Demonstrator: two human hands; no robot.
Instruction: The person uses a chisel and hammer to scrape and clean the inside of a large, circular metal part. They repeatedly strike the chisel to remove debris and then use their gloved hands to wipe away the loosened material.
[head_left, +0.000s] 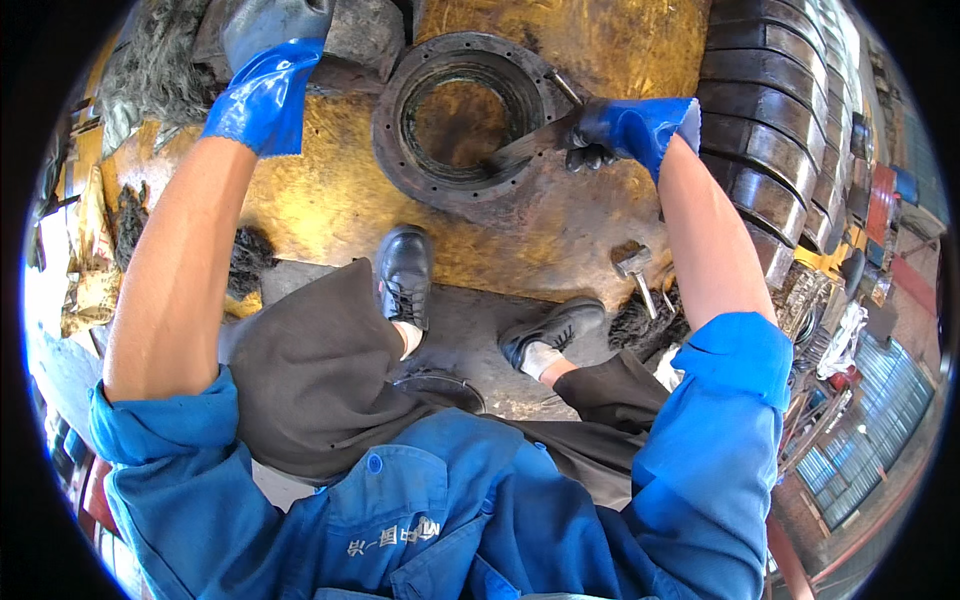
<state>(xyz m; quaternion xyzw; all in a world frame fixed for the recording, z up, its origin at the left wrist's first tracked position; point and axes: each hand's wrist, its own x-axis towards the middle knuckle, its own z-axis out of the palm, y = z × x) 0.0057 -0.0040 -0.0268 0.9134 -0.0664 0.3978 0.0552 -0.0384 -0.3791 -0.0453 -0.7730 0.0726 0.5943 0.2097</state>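
A dark round metal flange ring [392, 135] with bolt holes around its rim lies on the oil-stained yellow surface. My right hand [598, 132], in a blue rubber glove blackened at the fingers, is closed around a flat brush [525, 150]. The brush's dark tip reaches over the ring's right inner edge. Beside that hand, a short metal rod [566, 88] slants at the ring's right rim. My left hand [278, 28], also in a blue glove, is at the top edge next to a dark metal block [355, 42]; its fingers are cut off by the frame.
A hammer [634, 265] lies near the yellow surface's front edge. Large dark curved metal segments [755, 120] are stacked at the right. Grey fibrous rags [165, 70] heap up at the far left. My black shoes [404, 275] stand close to the surface's edge.
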